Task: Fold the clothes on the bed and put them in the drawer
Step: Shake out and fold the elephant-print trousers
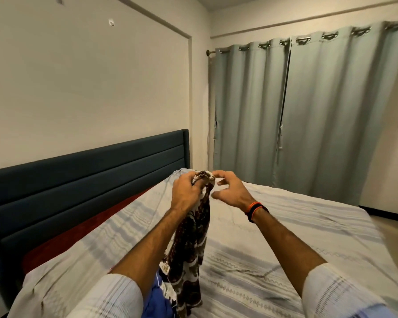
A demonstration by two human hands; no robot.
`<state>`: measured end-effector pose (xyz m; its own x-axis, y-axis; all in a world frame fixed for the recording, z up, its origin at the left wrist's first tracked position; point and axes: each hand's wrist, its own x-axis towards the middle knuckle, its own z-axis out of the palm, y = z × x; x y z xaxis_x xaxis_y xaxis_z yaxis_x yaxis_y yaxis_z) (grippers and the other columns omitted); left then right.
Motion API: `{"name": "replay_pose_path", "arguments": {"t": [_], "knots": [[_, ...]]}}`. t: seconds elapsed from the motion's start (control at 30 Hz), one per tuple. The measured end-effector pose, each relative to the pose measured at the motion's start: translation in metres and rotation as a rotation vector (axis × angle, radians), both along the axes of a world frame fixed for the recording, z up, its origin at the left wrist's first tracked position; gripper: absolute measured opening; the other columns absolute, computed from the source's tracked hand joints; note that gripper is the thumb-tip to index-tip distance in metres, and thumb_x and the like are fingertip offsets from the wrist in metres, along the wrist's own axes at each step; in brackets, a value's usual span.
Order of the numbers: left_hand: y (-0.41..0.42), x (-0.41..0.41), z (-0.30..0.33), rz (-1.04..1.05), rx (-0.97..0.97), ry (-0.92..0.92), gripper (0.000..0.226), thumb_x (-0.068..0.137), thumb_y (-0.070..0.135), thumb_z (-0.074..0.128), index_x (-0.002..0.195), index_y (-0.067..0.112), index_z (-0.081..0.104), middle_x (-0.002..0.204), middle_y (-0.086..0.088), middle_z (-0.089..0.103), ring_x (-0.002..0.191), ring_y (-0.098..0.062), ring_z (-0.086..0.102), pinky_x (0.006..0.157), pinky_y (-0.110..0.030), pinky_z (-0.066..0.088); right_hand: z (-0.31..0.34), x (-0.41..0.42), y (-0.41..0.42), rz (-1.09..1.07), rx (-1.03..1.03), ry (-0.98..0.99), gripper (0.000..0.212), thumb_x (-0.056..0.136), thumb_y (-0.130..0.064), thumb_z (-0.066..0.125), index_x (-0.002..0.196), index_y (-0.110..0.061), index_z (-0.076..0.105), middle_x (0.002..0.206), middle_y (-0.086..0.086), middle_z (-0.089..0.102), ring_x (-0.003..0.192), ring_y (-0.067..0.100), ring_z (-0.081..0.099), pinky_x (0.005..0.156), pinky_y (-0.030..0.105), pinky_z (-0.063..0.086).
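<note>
The left hand grips the top edge of a brown patterned garment, fingers curled round a bunched fold, and holds it raised above the bed. The right hand sits just beside that bunched edge with fingers loosely spread and thumb forward; it holds nothing, and whether a fingertip touches the cloth cannot be told. The garment hangs as a narrow twisted rope, its lower end reaching down beside a blue garment at the near edge of the bed. The likely step is finding a second corner so the cloth can be opened flat. Principal risk: the right hand takes a wrong fold from the bunch instead of a true corner or seam, and the cloth opens twisted, giving an uneven fold. Second risk: the whole weight hangs from one grip, so a loosened left hand lets the garment drop in a heap. Third risk: the hanging end may snag or drag the blue garment when the cloth is lifted or shaken out, pulling it towards the edge of the bed. The striped sheet lies wrinkled, which may carry creases into a fold pressed on it. No drawer is in view
</note>
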<state>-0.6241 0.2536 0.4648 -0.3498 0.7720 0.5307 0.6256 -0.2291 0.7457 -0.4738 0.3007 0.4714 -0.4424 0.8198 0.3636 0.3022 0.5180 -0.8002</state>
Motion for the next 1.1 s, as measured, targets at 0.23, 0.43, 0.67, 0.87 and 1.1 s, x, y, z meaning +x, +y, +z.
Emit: {"name": "replay_pose_path", "arguments": {"t": [0.23, 0.43, 0.67, 0.87, 1.1], "knots": [[0.014, -0.036, 0.021, -0.202, -0.064, 0.032, 0.026, 0.095, 0.036, 0.06, 0.095, 0.013, 0.073, 0.082, -0.002, 0.073, 0.072, -0.011, 0.067, 0.058, -0.013, 0.05, 0.019, -0.026, 0.02, -0.024, 0.179, -0.031, 0.026, 0.084, -0.033, 0.076, 0.106, -0.019, 0.071, 0.097, -0.001, 0.074, 0.092, 0.02, 0.069, 0.088, 0.045, 0.057], [0.021, -0.082, 0.01, -0.317, -0.164, -0.009, 0.028, 0.085, 0.037, 0.073, 0.098, 0.013, 0.07, 0.092, 0.0, 0.074, 0.082, -0.013, 0.069, 0.07, -0.023, 0.056, 0.019, -0.049, 0.037, -0.066, 0.085, 0.14, 0.035, 0.088, -0.051, 0.063, 0.071, -0.02, 0.067, 0.07, 0.001, 0.067, 0.071, 0.028, 0.063, 0.077, 0.053, 0.057], [0.026, -0.1, 0.012, -0.289, -0.027, 0.001, 0.018, 0.093, 0.032, 0.063, 0.092, 0.018, 0.074, 0.08, 0.006, 0.073, 0.074, -0.005, 0.066, 0.064, -0.013, 0.051, 0.024, -0.08, 0.035, 0.062, 0.032, 0.016, 0.056, 0.07, -0.063, 0.076, 0.101, -0.018, 0.069, 0.095, 0.006, 0.073, 0.092, 0.028, 0.07, 0.083, 0.045, 0.06], [0.032, -0.118, 0.02, -0.384, -0.054, 0.023, 0.022, 0.095, 0.032, 0.061, 0.093, 0.014, 0.074, 0.081, 0.002, 0.073, 0.074, -0.006, 0.066, 0.067, -0.017, 0.052, 0.048, -0.086, 0.042, 0.116, 0.091, -0.24, 0.036, 0.079, -0.039, 0.078, 0.1, -0.01, 0.074, 0.089, 0.011, 0.074, 0.082, 0.024, 0.071, 0.076, 0.038, 0.06], [0.032, -0.127, 0.011, -0.384, -0.162, -0.096, 0.036, 0.081, 0.041, 0.076, 0.097, 0.01, 0.067, 0.081, -0.009, 0.071, 0.075, -0.027, 0.067, 0.072, -0.038, 0.055, 0.083, -0.089, 0.046, 0.019, 0.21, -0.242, 0.014, 0.092, -0.026, 0.067, 0.086, -0.016, 0.075, 0.075, 0.001, 0.071, 0.069, 0.014, 0.064, 0.065, 0.026, 0.05]]}}
